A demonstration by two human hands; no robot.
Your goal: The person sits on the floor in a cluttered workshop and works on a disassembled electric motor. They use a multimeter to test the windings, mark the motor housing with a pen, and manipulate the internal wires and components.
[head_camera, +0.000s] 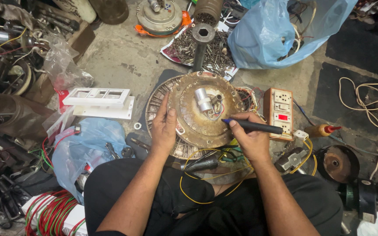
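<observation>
A round, rusty fan motor [197, 114] lies on the floor in front of me, with a short grey shaft stub [203, 99] and thin wires at its centre. My left hand [164, 129] rests flat on the motor's left rim, thumb on the brown cover plate. My right hand [251, 135] grips a black pen-like tool [253, 126] with a blue tip that touches the cover plate just right of the centre. Yellow wires [206, 175] loop below the motor over my lap.
A wooden switch board [278, 112] with a red indicator stands right of the motor. A black socket wrench [202, 43] stands among screws behind it. Blue plastic bags [281, 32] [82, 146], a white switch plate [99, 101], an orange-tipped bottle [322, 130] and scattered tools surround me.
</observation>
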